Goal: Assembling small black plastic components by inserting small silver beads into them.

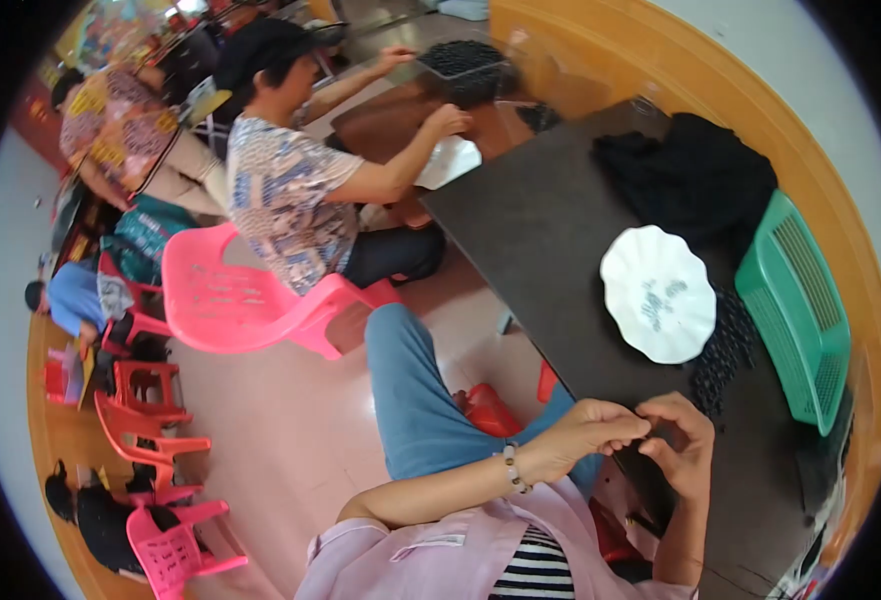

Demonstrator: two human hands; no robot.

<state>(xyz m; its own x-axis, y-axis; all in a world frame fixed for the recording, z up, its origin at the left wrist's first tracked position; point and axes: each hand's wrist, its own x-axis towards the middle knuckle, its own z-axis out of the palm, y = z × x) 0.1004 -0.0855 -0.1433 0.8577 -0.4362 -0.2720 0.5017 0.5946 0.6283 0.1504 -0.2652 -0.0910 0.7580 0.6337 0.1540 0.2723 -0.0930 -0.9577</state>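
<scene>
Lilac shirt (pixel 400 560) nearest. Left hand (pixel 590 435) pinched, contents indiscernible; right hand (pixel 688 440) curled, thumb apart from fingers. Black pieces (pixel 728 340) heaped on desk (pixel 540 240) beside white plate (pixel 628 262). Risk: a careless right-hand sweep could scatter them.

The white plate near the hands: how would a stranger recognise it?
Find the dark table, then the green basket at its right. Left of the basket lies the white plate. Its pale, wavy rim sets it apart from the black pieces alongside.

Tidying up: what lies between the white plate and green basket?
In the head view, small black pieces and part of a black cloth lie between plate and basket.
</scene>
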